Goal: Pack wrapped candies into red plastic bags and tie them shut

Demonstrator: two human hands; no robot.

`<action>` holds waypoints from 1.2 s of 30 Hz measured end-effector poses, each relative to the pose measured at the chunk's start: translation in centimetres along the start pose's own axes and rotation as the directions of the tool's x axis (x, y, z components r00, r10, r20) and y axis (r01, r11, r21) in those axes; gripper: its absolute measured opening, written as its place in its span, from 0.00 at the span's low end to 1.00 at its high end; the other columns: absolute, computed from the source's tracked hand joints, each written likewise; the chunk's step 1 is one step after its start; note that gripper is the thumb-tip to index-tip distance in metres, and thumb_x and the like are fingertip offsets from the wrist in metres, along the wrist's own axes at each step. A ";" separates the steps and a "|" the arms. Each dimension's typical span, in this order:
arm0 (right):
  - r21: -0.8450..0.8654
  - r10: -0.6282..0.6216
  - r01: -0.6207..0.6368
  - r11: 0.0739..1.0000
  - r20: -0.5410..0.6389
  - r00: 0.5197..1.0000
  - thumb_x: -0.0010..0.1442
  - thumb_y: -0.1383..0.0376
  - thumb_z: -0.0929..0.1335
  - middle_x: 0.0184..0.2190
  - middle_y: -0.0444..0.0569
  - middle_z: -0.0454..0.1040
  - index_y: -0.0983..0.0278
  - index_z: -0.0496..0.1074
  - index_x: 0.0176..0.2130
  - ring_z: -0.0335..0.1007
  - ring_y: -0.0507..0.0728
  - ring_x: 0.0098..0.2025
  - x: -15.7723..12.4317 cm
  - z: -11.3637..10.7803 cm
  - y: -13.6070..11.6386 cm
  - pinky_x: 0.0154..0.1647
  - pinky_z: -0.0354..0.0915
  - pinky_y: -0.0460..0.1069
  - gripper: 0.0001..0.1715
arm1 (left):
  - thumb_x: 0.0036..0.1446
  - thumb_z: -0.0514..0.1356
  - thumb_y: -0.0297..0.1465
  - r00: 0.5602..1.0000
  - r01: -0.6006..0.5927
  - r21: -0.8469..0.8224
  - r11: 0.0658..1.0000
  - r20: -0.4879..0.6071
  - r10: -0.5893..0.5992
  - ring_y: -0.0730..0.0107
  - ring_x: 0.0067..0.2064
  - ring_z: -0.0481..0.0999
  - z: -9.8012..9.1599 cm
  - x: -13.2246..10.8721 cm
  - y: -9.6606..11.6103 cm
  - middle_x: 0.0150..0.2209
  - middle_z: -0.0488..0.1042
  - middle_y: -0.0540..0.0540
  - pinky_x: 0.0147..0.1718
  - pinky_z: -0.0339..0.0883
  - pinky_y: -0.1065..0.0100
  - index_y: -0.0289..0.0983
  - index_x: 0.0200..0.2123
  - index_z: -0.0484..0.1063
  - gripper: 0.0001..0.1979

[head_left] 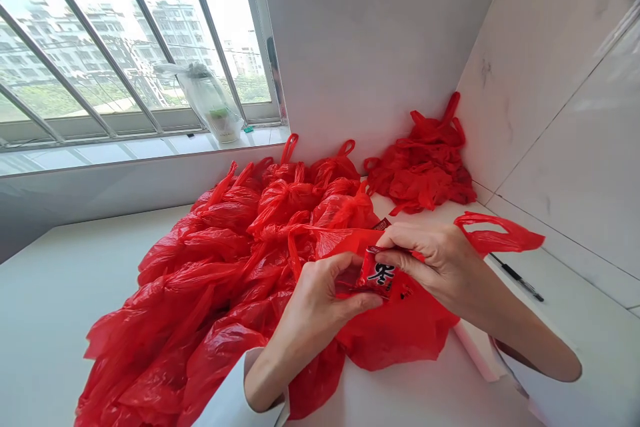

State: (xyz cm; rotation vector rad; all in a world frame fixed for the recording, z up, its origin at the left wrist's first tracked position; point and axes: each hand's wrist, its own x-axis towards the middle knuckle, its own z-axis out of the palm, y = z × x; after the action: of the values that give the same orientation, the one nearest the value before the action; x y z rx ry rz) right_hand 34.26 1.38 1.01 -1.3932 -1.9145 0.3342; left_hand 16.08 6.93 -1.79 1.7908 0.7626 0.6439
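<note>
My left hand (333,297) is closed round the lower side of small red snack packets (377,275) printed with dark, white-edged characters. From the upper right, my right hand (435,263) pinches the top edge of the same packets between thumb and fingers. Under both hands spreads a red plastic bag (405,340), one loop handle lying out to the right. Whether the bag holds anything is hidden by my hands. Left of it, several tied, filled red bags (215,267) lie packed close together.
A heap of crumpled red bags (425,167) sits in the back right corner. On the white table (60,287) a black pen (517,278) lies at right. A bag-wrapped jar (215,103) stands on the sill by the barred window. Walls border the back and right.
</note>
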 end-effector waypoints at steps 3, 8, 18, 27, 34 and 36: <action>0.010 -0.011 0.011 1.000 0.006 1.000 0.66 0.69 0.65 0.24 0.39 0.67 0.62 0.71 0.31 0.60 0.49 0.27 0.1 0.0 0.2 0.27 0.56 0.45 0.11 | 0.52 0.66 0.32 0.999 0.027 -0.086 0.996 0.029 -0.025 0.71 0.34 0.71 -0.4 0.1 0.0 0.32 0.75 0.51 0.33 0.63 0.73 0.36 0.37 0.76 0.09; 0.035 0.032 -0.034 0.999 0.050 0.998 0.66 0.66 0.65 0.28 0.40 0.72 0.61 0.72 0.34 0.64 0.50 0.29 0.3 -0.4 0.1 0.31 0.60 0.46 0.09 | 0.51 0.67 0.31 0.997 0.054 -0.099 0.994 -0.045 -0.059 0.74 0.28 0.68 -0.3 0.1 -0.3 0.24 0.71 0.53 0.27 0.60 0.75 0.34 0.28 0.75 0.06; 0.100 0.030 -0.036 0.994 0.055 0.998 0.64 0.66 0.66 0.24 0.40 0.72 0.62 0.72 0.29 0.64 0.49 0.26 0.2 -0.1 0.3 0.27 0.60 0.45 0.11 | 0.53 0.65 0.34 0.997 0.072 -0.132 0.989 0.014 -0.071 0.64 0.33 0.78 0.3 -0.2 0.4 0.28 0.80 0.49 0.32 0.68 0.71 0.36 0.30 0.78 0.07; 0.090 0.140 -0.132 0.987 -0.082 0.987 0.63 0.68 0.67 0.24 0.40 0.73 0.61 0.73 0.28 0.65 0.50 0.27 0.1 -0.2 -0.7 0.29 0.60 0.47 0.11 | 0.51 0.67 0.33 0.989 0.062 -0.129 0.990 -0.128 -0.079 0.70 0.29 0.75 0.3 -0.1 0.5 0.26 0.80 0.50 0.29 0.66 0.74 0.37 0.29 0.81 0.05; 0.045 0.144 -0.142 0.989 -0.047 0.988 0.62 0.66 0.67 0.22 0.40 0.71 0.61 0.72 0.26 0.64 0.50 0.25 0.2 -0.2 0.0 0.26 0.59 0.46 0.12 | 0.54 0.65 0.34 0.997 0.072 -0.160 0.984 -0.010 -0.074 0.70 0.31 0.74 0.3 0.0 -0.3 0.28 0.78 0.50 0.31 0.65 0.73 0.36 0.33 0.79 0.07; 0.052 0.097 -0.097 0.994 0.002 0.995 0.62 0.67 0.67 0.23 0.40 0.72 0.61 0.73 0.28 0.65 0.50 0.26 0.3 0.2 0.3 0.28 0.60 0.46 0.11 | 0.52 0.68 0.35 1.000 0.018 -0.110 0.994 0.022 -0.016 0.69 0.34 0.74 0.3 0.0 -0.6 0.32 0.78 0.50 0.32 0.65 0.72 0.37 0.38 0.77 0.11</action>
State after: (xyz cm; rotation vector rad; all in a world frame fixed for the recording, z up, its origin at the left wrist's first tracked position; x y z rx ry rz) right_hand 34.28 1.81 0.85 -1.4546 -1.8282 0.4268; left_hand 16.21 6.93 -2.45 1.6860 0.7135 0.6432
